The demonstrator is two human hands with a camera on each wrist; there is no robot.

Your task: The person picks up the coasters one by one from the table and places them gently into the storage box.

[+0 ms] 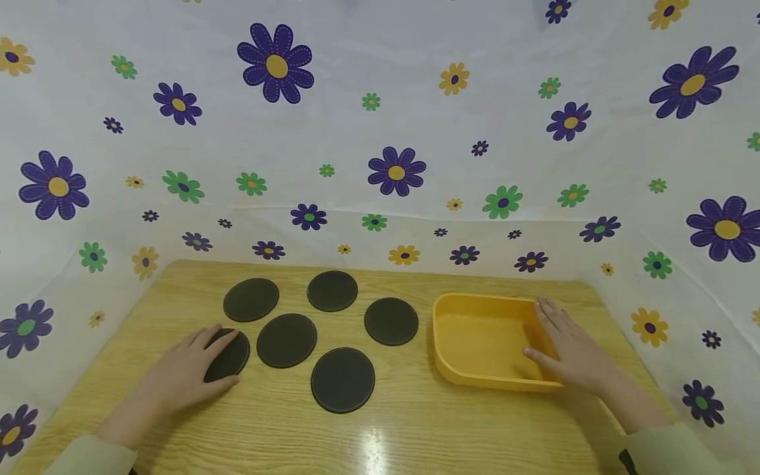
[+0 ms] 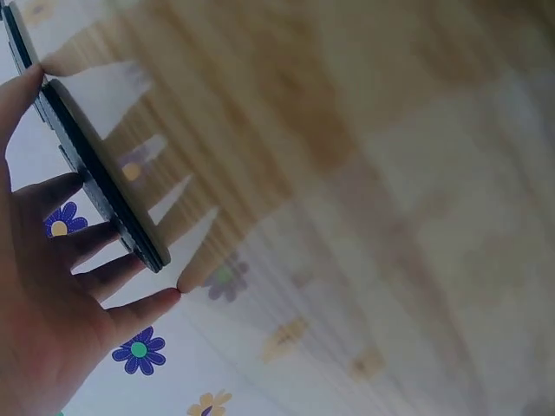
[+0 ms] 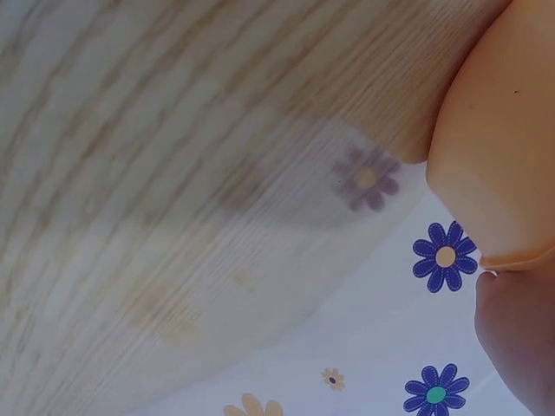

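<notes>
In the head view, my left hand (image 1: 187, 369) lies spread over a flat black disc (image 1: 228, 359) at the left of the wooden table. Index and thumb are apart, and the hand covers the disc's left part. The left wrist view shows the fingertips right at the edge of the disc (image 2: 108, 186), with the little finger's tip at the tabletop. My right hand (image 1: 572, 353) rests across the right rim of a yellow rectangular tub (image 1: 475, 381), fingers fairly straight near the back corner and thumb over the inside. In the right wrist view only part of that hand (image 3: 520, 325) shows beside the tub.
More black discs lie flat between the left hand and the tub: one at the back left (image 1: 251, 299), one at the front (image 1: 343, 380), and several between. A white flowered cloth (image 1: 332, 132) hangs behind and along both sides of the wooden table (image 1: 285, 429).
</notes>
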